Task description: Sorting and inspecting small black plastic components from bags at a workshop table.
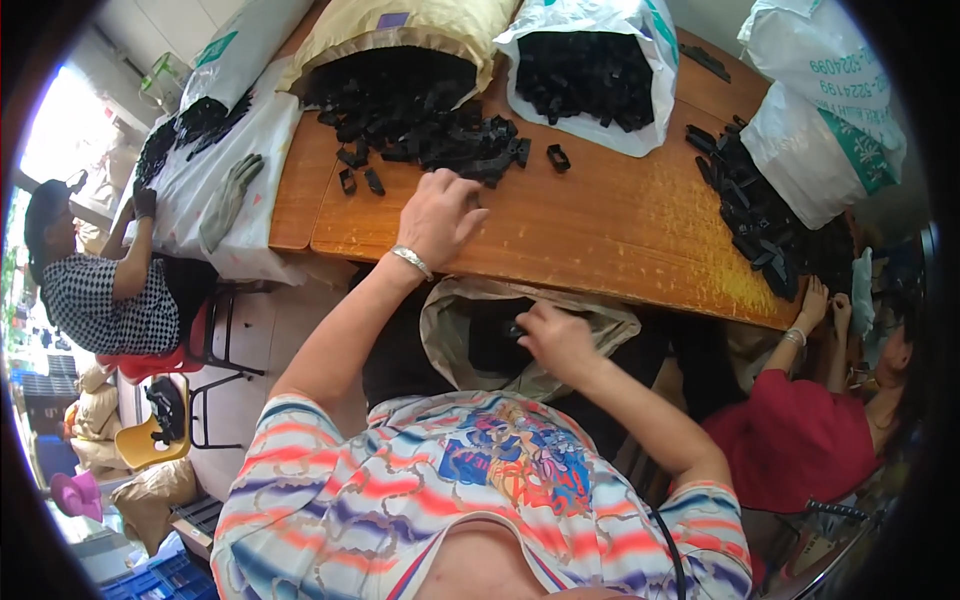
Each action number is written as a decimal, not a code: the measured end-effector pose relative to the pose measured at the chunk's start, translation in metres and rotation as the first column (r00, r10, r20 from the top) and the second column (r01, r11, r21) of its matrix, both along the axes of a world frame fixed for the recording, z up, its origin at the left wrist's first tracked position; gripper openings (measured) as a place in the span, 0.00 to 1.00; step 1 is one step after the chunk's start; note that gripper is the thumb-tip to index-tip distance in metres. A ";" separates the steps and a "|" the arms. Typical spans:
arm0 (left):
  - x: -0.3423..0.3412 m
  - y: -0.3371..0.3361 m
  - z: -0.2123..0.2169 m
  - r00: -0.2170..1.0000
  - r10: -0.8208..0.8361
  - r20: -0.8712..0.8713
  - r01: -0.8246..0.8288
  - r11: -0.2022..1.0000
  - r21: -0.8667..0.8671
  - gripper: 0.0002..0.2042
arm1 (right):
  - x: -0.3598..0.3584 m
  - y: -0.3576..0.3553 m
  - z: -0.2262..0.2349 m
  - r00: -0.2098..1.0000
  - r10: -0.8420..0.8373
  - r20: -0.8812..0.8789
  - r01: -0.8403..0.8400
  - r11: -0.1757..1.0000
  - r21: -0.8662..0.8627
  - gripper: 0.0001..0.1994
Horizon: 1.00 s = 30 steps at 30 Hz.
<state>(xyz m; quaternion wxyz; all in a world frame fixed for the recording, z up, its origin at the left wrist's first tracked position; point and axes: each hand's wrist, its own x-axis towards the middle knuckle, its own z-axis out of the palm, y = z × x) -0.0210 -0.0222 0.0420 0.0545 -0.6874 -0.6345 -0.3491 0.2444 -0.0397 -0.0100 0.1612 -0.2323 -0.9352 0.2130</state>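
Observation:
My left hand (438,222), with a silver bracelet at the wrist, reaches over the table's near edge. Its fingers are loosely bent, the thumb stands apart, and the fingertips lie beside a heap of small black plastic parts (440,140). These parts spill out of a tan sack (400,30) lying on its side. A single black part (558,157) lies right of the heap. In my lap sits an open beige sack (440,345) with a dark inside. Over its mouth my right hand (562,345) pinches a small black plastic part (516,330).
A white sack (590,150) of black parts lies beside the tan one. More black parts (750,215) cover the table's (600,225) right end near a person in red (800,430). At left, a person in a checked top (100,305) works by a grey glove (232,200).

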 end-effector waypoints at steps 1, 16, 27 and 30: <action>-0.002 0.002 -0.007 0.999 0.052 -0.001 -0.052 0.998 -0.034 0.14 | -0.003 -0.002 -0.016 0.999 0.022 0.029 -0.021 0.999 -0.033 0.14; 0.059 0.032 -0.037 0.986 -0.162 0.045 0.165 0.984 -0.063 0.09 | -0.069 0.247 0.037 0.948 -0.234 -0.217 0.292 0.908 0.299 0.10; 0.059 0.032 -0.035 0.973 -0.219 0.069 0.227 0.964 -0.138 0.06 | -0.136 0.296 0.035 0.946 -0.212 0.244 0.113 0.924 0.364 0.21; 0.063 0.028 -0.033 0.974 -0.215 0.073 0.222 0.969 -0.107 0.05 | -0.103 0.290 0.033 0.953 -0.205 0.222 0.113 0.923 0.367 0.24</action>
